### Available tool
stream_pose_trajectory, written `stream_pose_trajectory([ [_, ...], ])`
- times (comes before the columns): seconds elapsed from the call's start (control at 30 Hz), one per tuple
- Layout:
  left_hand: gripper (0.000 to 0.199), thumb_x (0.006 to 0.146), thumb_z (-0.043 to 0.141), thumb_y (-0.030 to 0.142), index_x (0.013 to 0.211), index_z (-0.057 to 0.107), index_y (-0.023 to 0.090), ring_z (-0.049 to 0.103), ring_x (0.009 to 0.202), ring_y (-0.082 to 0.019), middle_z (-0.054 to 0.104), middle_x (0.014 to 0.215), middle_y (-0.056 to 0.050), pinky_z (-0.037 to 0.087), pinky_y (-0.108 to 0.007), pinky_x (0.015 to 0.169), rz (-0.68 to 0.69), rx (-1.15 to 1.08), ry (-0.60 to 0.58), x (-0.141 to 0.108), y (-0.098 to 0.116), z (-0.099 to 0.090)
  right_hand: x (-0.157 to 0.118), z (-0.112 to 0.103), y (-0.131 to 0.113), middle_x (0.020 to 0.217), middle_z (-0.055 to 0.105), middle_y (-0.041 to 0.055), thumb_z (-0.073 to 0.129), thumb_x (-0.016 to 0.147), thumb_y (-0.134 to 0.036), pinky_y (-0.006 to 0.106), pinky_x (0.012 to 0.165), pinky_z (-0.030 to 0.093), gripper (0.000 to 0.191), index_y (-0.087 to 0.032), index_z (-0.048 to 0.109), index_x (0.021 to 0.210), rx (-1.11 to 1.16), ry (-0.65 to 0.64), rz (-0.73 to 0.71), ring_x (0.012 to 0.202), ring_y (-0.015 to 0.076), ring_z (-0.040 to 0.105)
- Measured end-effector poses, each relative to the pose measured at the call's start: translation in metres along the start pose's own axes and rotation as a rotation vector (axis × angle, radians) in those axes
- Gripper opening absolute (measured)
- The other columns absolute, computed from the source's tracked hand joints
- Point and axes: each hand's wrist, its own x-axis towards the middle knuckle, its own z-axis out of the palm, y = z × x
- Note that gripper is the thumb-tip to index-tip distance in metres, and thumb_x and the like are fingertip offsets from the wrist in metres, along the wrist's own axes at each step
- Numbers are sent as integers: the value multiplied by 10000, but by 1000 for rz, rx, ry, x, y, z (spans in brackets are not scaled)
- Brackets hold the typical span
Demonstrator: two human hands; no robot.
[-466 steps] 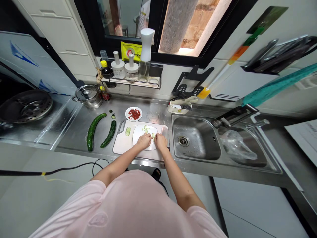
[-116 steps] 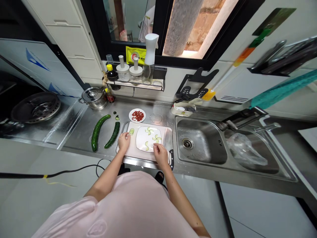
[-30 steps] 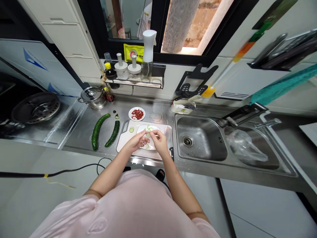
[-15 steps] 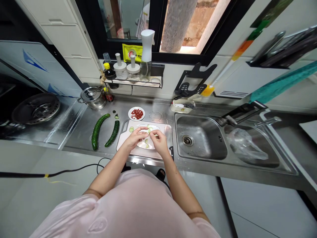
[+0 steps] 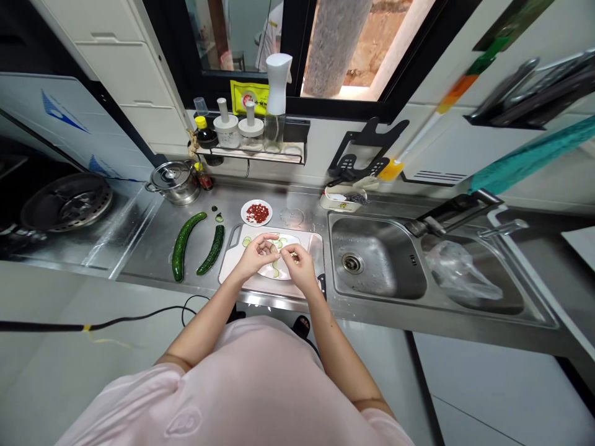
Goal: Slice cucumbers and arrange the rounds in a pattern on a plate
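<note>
Both my hands meet over a white plate (image 5: 289, 238) that lies on a pale cutting board (image 5: 227, 265). The fingers of my left hand (image 5: 255, 255) are pinched on a thin cucumber slice, mostly hidden by the fingertips. From the other side, my right hand (image 5: 300, 263) pinches the same slice, thumb and forefinger pressed together. Pale green cucumber slices (image 5: 276, 271) sit on the plate, partly covered by my hands. More slices (image 5: 246, 241) rest on the board left of the plate. A knife's black handle (image 5: 321, 283) shows at the board's right edge.
Left of the board lie a whole cucumber (image 5: 185, 246), a shorter cut cucumber (image 5: 212, 251) and small end pieces (image 5: 219, 218). A small dish of chopped red pieces (image 5: 256, 213) stands behind the board. The steel sink (image 5: 379, 260) is to the right; a lidded pot (image 5: 174, 183) stands back left.
My left hand's fingers have curled and shifted slightly, with the forefinger bent more. The right hand stays almost in place, still pinching. The other things have not moved.
</note>
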Motion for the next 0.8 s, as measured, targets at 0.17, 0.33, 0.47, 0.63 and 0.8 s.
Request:
stream_pose_trajectory([
  [0.17, 475, 677, 731, 326, 1103, 575, 187, 526, 730, -122, 588, 763, -5, 379, -239, 719, 48, 132, 26, 0, 2, -1, 0, 1, 2, 776, 634, 29, 523, 820, -350, 256, 638, 434, 193, -196, 616, 750, -7, -10, 18, 775, 163, 575],
  [0.33, 350, 744, 668, 324, 1068, 648, 195, 545, 775, -150, 627, 834, -36, 406, -263, 741, 116, 303, 23, 1, -4, -4, 0, 0, 3, 774, 639, 26, 526, 826, -350, 249, 631, 434, 191, -193, 618, 769, -27, -37, 28, 752, 157, 581],
  [0.47, 245, 766, 648, 339, 952, 705, 191, 545, 752, -158, 650, 844, -52, 411, -277, 741, 137, 458, 35, 3, -9, -6, 1, -2, 6, 784, 645, 27, 530, 831, -350, 246, 624, 428, 190, -188, 619, 785, -48, -48, 14, 741, 155, 581],
  [0.63, 204, 753, 657, 365, 846, 717, 194, 537, 741, -167, 664, 842, -57, 415, -281, 733, 105, 511, 7, 5, -9, -8, 1, -3, 8, 747, 649, 12, 524, 844, -369, 249, 615, 419, 207, -192, 627, 814, -59, -74, 48, 668, 143, 569],
  [0.8, 141, 730, 661, 317, 787, 714, 200, 534, 722, -161, 667, 807, -37, 400, -267, 718, 78, 514, -32, 8, -5, -8, 2, -6, 7, 759, 650, 9, 491, 869, -363, 252, 622, 412, 206, -207, 625, 857, -103, -115, 16, 668, 146, 568],
])
